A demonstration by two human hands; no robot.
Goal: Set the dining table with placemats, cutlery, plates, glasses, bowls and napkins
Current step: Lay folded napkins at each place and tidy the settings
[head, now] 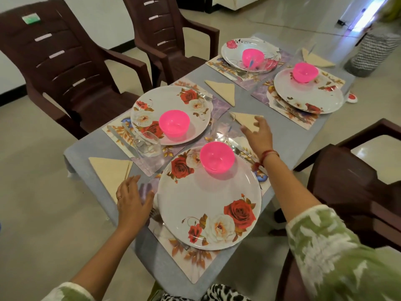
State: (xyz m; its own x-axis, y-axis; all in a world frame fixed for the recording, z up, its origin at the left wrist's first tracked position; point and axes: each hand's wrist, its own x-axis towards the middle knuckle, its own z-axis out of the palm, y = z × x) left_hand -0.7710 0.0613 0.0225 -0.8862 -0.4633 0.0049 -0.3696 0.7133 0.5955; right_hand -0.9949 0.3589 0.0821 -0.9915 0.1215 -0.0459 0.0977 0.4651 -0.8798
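Observation:
Several floral placemats lie on the grey table (288, 135), each with a rose-patterned plate and a pink bowl. The nearest plate (208, 203) carries a pink bowl (217, 157). My right hand (258, 135) reaches past it, fingers spread, touching a cream triangular napkin (245, 121) beside a clear glass (221, 131). My left hand (132, 203) hovers open at the left rim of the nearest plate, over the placemat (195, 270), next to another folded napkin (108, 172). A second clear glass (148, 146) stands by the left plate (171, 115). Cutlery lies beside the plates.
Brown plastic chairs stand at the left (63, 68), back (169, 33) and right (355, 187) of the table. A zigzag-patterned basket (371, 53) sits on the floor at the far right. Two far settings (308, 92) also have napkins.

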